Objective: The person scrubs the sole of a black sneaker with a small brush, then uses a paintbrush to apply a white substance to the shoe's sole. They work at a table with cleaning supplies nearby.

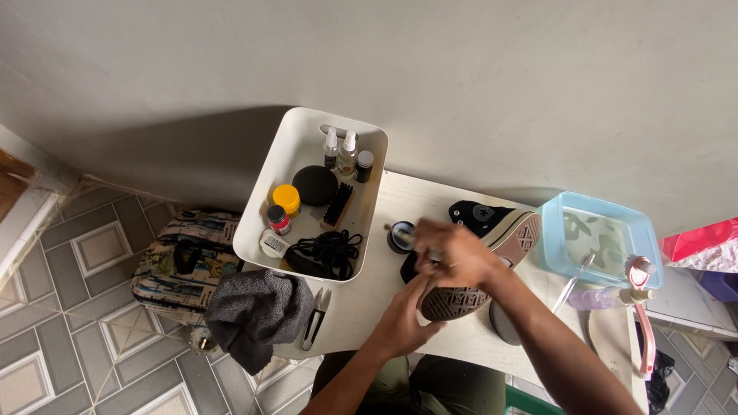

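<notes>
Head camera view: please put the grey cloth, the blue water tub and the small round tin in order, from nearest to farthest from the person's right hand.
1. The small round tin: on the table just left of the right hand, almost at its fingertips.
2. The blue water tub: off to the right, beyond the upturned shoe.
3. The grey cloth: far left, hanging over the table's front corner.

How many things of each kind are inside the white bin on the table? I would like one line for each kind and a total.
Inside the white bin:
Spray bottles: 2
Small dark-capped bottle: 1
Round black pad: 1
Brush: 1
Yellow-lidded jar: 1
Red bottle: 1
Small white device: 1
Bundle of black laces: 1
Total: 9
</notes>
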